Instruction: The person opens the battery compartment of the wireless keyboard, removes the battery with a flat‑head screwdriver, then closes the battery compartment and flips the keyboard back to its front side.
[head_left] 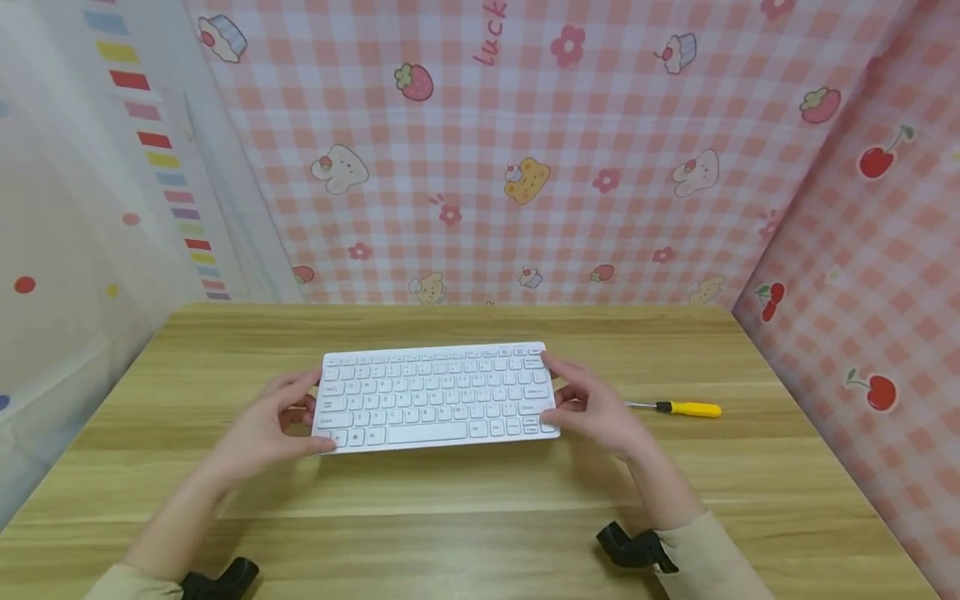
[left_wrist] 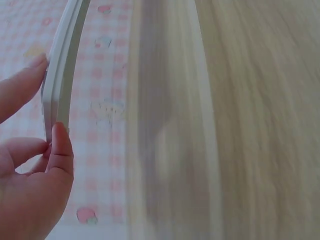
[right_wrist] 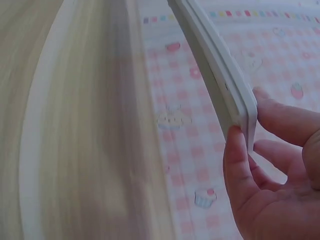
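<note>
A white keyboard (head_left: 435, 396) is held by its two short ends, its keys facing the head camera. My left hand (head_left: 262, 429) grips the left end, thumb on the lower front corner. At the opposite end my right hand (head_left: 592, 408) pinches the right side the same way. From the left wrist, the keyboard (left_wrist: 60, 75) appears edge-on between the thumb and fingers of the left hand (left_wrist: 35, 185). In the right wrist view its thin side (right_wrist: 235, 95) shows, with the right hand (right_wrist: 270, 180) around the corner. Both wrist views show the keyboard raised off the table.
A screwdriver with a yellow handle (head_left: 693, 409) lies on the wood-grain table (head_left: 465, 533), just right of my right hand. Behind the table hangs a pink checked cloth (head_left: 480, 225); similar cloth is on the right, a white dotted one (head_left: 67, 333) on the left.
</note>
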